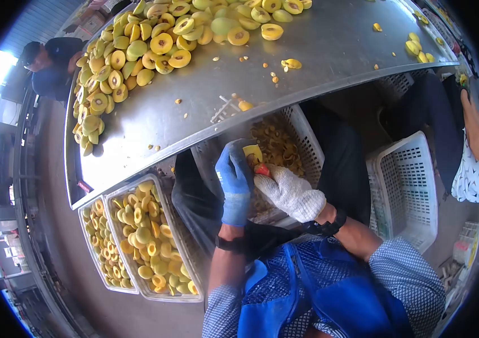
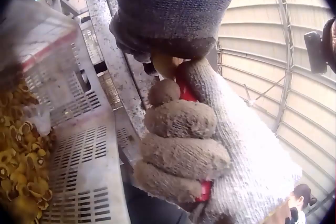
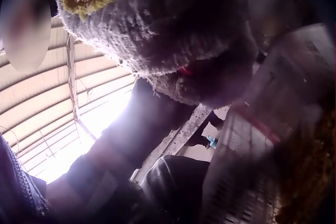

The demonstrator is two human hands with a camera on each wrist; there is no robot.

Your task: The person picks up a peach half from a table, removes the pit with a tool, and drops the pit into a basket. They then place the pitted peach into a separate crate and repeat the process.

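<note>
In the head view my left hand, in a blue glove, holds a yellow peach half with a brown centre. Close against it, my right hand in a white knitted glove grips a red-handled tool. The left wrist view shows the right glove's fingers curled round the red handle, while the tool's working end is hidden by the hands. Below both hands stands a crate of yellow-brown scraps. Dark shadow covers much of the right glove in the right wrist view.
Many peach halves are heaped on the metal table, whose edge runs just beyond my hands. Two crates of halves stand at my left. A white crate stands at my right. Other people are on both sides.
</note>
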